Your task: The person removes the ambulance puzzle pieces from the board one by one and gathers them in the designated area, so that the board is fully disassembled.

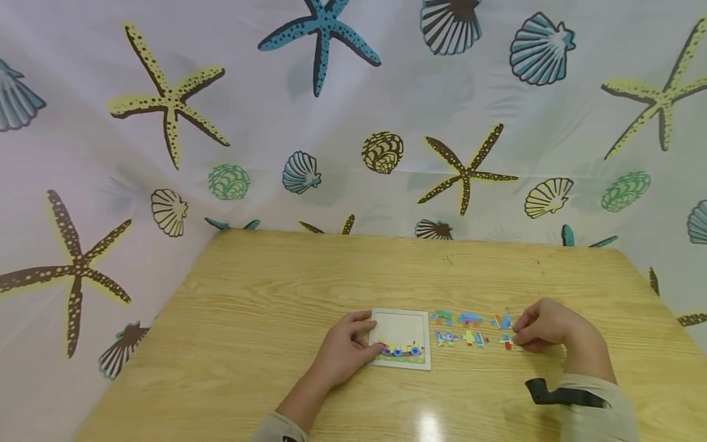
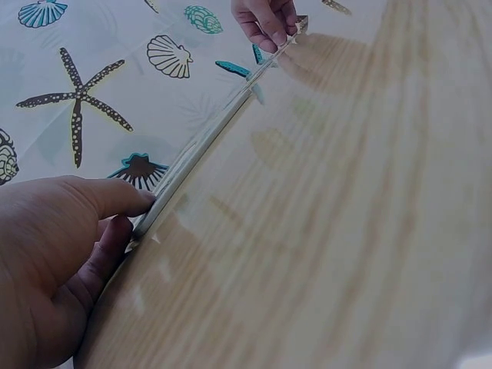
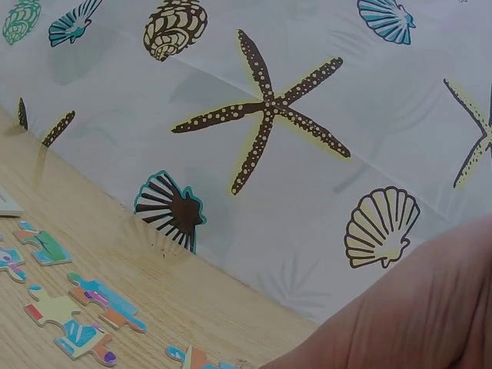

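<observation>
Beige sleeves (image 1: 599, 420); our left hand (image 1: 342, 350) grips a square white-framed board (image 1: 400, 325); right hand (image 1: 549, 326), hold unclear; multicoloured jigsaw pieces (image 1: 469, 337), probably light, stiff: pinch edges.

Pale beige sleeves (image 1: 277, 428) are showing on both sides. A black strap (image 1: 582, 398) is crossing the right sleeve (image 1: 604, 425)

A pale wood-grain table (image 1: 265, 276) is bordered at the back and both sides by a white curtain (image 1: 348, 199) printed with starfish (image 1: 171, 102) and shells (image 1: 541, 50). A small glare (image 1: 428, 425) is cast on the table.
</observation>
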Available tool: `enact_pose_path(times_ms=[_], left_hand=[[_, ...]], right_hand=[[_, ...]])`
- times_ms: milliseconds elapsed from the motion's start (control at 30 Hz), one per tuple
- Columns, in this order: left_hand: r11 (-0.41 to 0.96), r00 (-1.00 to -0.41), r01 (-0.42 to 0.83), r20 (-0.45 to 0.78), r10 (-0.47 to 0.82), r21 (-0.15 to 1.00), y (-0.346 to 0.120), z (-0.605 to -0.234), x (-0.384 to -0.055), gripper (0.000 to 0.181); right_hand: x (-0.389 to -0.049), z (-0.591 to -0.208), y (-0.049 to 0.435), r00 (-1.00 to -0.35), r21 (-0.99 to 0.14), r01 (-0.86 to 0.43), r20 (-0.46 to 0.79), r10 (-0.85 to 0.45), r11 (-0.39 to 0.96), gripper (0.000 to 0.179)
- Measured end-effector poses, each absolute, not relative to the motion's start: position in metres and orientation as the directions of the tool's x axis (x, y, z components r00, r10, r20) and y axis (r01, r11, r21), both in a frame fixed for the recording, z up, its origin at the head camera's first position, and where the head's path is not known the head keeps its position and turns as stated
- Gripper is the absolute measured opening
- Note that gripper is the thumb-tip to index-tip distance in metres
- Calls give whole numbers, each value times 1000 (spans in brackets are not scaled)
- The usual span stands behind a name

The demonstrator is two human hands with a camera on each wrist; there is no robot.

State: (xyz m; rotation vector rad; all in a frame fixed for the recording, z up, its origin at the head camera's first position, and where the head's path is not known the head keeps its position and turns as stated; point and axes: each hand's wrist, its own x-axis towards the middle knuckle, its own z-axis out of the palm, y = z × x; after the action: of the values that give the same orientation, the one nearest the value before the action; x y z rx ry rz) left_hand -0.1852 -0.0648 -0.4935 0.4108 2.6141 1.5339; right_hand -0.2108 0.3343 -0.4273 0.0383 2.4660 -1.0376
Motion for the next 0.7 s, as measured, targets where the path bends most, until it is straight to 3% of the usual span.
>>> enact_pose_path(times_ms=[267, 467, 700], left_hand=[[459, -959, 187, 60, 277, 868, -65, -495, -186, 55], [470, -958, 182, 47, 284, 864, -65, -494, -186, 70], [491, -958, 194, 57, 281, 849, -64, -492, -184, 73]], right_hand=[[-210, -423, 334, -886, -674, 190, -431, -170, 714, 20], [-213, -423, 333, -873, -765, 129, -389, -293, 631, 34], [-220, -426, 320, -863, -834, 88, -337, -376, 545, 41]])
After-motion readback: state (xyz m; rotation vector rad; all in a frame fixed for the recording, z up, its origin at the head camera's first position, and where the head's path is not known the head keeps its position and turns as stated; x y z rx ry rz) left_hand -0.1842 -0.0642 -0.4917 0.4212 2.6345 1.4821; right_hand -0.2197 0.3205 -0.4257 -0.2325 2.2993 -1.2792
